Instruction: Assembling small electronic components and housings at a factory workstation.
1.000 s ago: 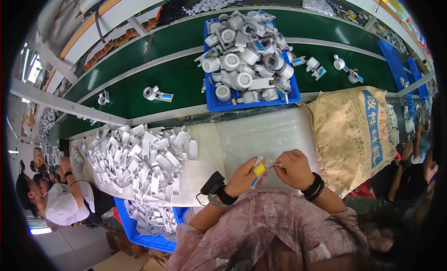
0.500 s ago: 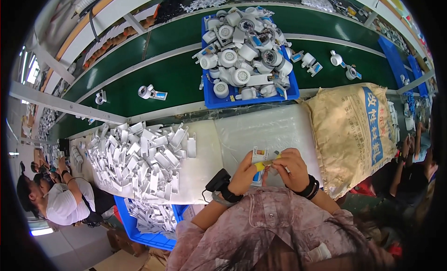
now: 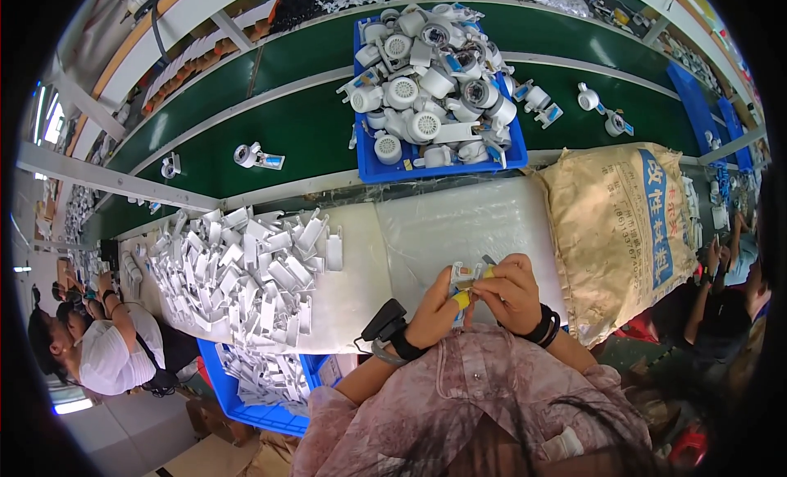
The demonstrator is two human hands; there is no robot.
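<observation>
In front of my chest, my left hand [image 3: 433, 316] is closed around a small white plastic part [image 3: 465, 272] with blue on it. Close against it, my right hand [image 3: 513, 297] has its thumb and fingers pinched at the same part. What lies between those right fingertips is too small to make out. Yellow wraps cover the left thumb and a right fingertip. My fingers hide much of the part. To the left of my hands spreads a heap of white plastic covers [image 3: 270, 264].
A blue tray [image 3: 443, 175] piled with round white fan-like units stands ahead on the green conveyor [image 3: 320, 153], where loose units [image 3: 258, 156] also lie. A brown sack [image 3: 607, 239] stands on the right. Below the table's left side is a blue bin [image 3: 266, 420] of white pieces.
The white part has tilted a little between my hands, and my right fingers have shifted slightly on it. Loose units on the conveyor's left appear a bit further left.
</observation>
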